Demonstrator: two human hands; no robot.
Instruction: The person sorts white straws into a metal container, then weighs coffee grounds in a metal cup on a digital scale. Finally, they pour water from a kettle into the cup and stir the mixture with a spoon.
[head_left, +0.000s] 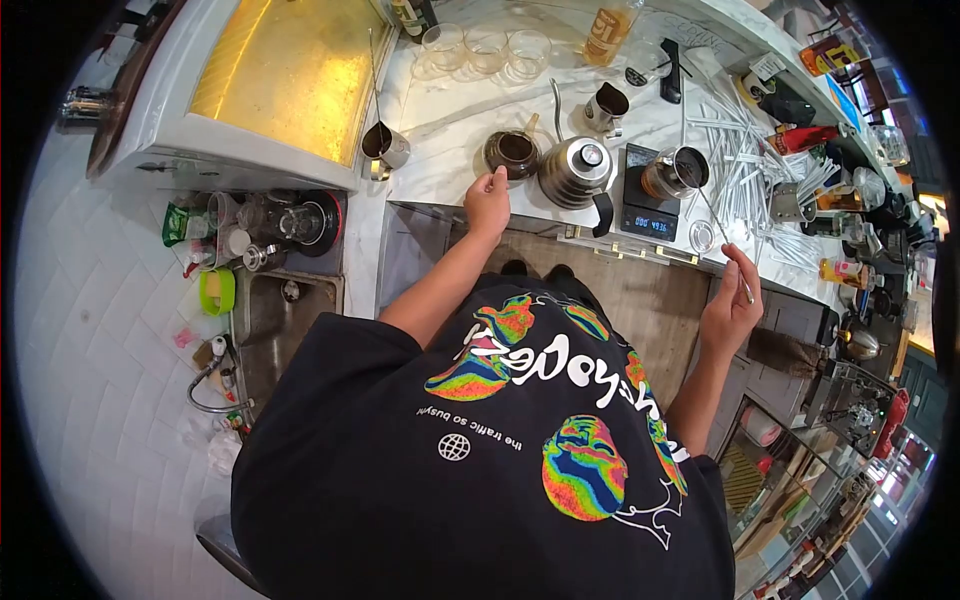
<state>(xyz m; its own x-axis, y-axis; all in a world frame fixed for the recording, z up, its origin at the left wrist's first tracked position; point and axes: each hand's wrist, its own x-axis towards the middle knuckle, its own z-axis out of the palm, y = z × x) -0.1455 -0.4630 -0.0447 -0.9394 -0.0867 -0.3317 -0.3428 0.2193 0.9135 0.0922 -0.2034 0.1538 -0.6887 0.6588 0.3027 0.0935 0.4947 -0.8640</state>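
My left hand (488, 205) is closed at the near side of a round glass coffee pot (512, 153) with dark contents. Its fingertips meet the pot's edge, and the exact grip is partly hidden. In my right hand (732, 300) is a long thin metal spoon (716, 222), its far end reaching to a glass vessel (662, 180) of dark liquid. That vessel rests on a black digital scale (648, 222) with a lit display. Between the pot and the scale stands a steel gooseneck kettle (575, 175), its black handle toward me.
A metal pitcher (605, 108) stands behind the kettle; another pitcher (385, 150) with a long stick is at the left. Several clear glasses (485, 52) line the back. Wrapped straws (735, 150) spread across the right. A sink (275, 335) lies at lower left.
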